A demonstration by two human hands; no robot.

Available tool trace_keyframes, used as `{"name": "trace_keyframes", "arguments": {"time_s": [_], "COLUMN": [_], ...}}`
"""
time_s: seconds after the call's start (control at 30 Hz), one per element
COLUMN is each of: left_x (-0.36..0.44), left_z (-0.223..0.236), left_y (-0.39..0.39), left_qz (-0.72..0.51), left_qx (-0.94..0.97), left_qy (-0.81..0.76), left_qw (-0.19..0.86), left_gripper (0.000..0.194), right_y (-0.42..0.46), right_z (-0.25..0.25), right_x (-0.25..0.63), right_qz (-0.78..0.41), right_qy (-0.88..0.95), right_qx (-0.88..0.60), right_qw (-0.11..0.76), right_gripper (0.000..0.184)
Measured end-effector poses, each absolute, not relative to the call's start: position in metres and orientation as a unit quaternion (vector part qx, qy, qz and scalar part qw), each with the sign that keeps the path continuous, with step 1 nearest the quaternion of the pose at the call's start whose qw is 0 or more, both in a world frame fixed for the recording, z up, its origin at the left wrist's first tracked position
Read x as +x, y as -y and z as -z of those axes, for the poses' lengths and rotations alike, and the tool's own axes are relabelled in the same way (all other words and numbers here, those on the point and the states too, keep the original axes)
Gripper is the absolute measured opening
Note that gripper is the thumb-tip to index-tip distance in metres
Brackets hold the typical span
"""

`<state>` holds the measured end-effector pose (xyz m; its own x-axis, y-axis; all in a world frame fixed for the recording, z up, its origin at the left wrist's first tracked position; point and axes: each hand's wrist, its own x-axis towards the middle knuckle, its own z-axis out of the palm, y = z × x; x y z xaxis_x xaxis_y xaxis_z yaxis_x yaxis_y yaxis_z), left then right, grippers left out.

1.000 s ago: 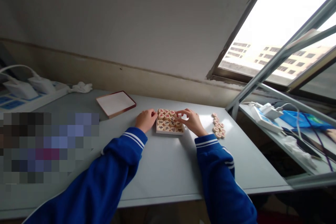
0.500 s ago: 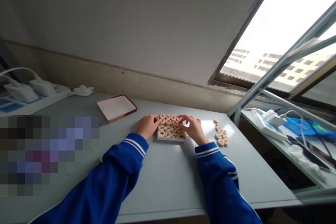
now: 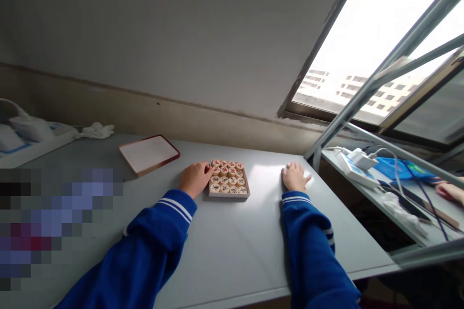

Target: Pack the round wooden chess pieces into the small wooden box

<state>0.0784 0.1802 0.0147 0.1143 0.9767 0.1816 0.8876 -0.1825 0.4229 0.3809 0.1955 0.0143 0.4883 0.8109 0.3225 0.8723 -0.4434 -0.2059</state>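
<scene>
An open box [image 3: 229,195] on the desk is packed with rows of round Chinese chess pieces [image 3: 224,179], with red characters in the far rows and black ones in the near rows. At its left edge my left hand [image 3: 195,178] is curled, thumb and fingers closed on the box's side. Farther right, my right hand [image 3: 295,177] lies palm down on the desk with fingers spread. It covers the spot of the loose pieces; a small pale bit shows by its fingertips, and the rest is hidden.
The box lid [image 3: 149,154] lies upturned at the back left. A power strip [image 3: 39,141] with plugs and a white cable stands at far left. On the right are a metal frame bar [image 3: 333,130], a lower shelf with another power strip [image 3: 357,169], and another person's hand [image 3: 449,190].
My right hand has left the box and moved right onto the loose pieces, its fingers now spread. My left hand stays at the box. The view has turned slightly right.
</scene>
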Motion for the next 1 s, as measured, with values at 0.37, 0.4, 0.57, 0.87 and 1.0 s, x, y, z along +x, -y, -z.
{"name": "trace_keyframes", "arguments": {"time_s": [0.37,0.4,0.57,0.87,1.0], "left_x": [0.080,0.080,0.079,0.080,0.080], "left_z": [-0.013,-0.013,-0.013,-0.013,-0.011], "left_y": [-0.181,-0.181,-0.180,-0.180,-0.181], "left_qz": [-0.196,-0.196,-0.202,-0.200,-0.201], "left_qx": [0.743,0.742,0.744,0.748,0.747], "left_qy": [-0.635,-0.636,-0.631,-0.629,-0.630], "left_qw": [0.078,0.080,0.087,0.072,0.065], "left_gripper": [0.028,0.028,0.029,0.028,0.028], "right_y": [-0.191,-0.189,-0.178,-0.178,-0.178], "right_z": [-0.027,-0.031,-0.037,-0.025,-0.022], "right_x": [0.367,0.360,0.320,0.298,0.298], "right_qz": [0.053,0.012,-0.073,-0.031,-0.026], "right_qy": [0.606,0.648,0.775,0.781,0.782], "right_qx": [-0.774,-0.737,-0.579,-0.576,-0.571], "right_qw": [0.175,0.194,0.241,0.241,0.251], "right_gripper": [0.020,0.020,0.019,0.019,0.020]}}
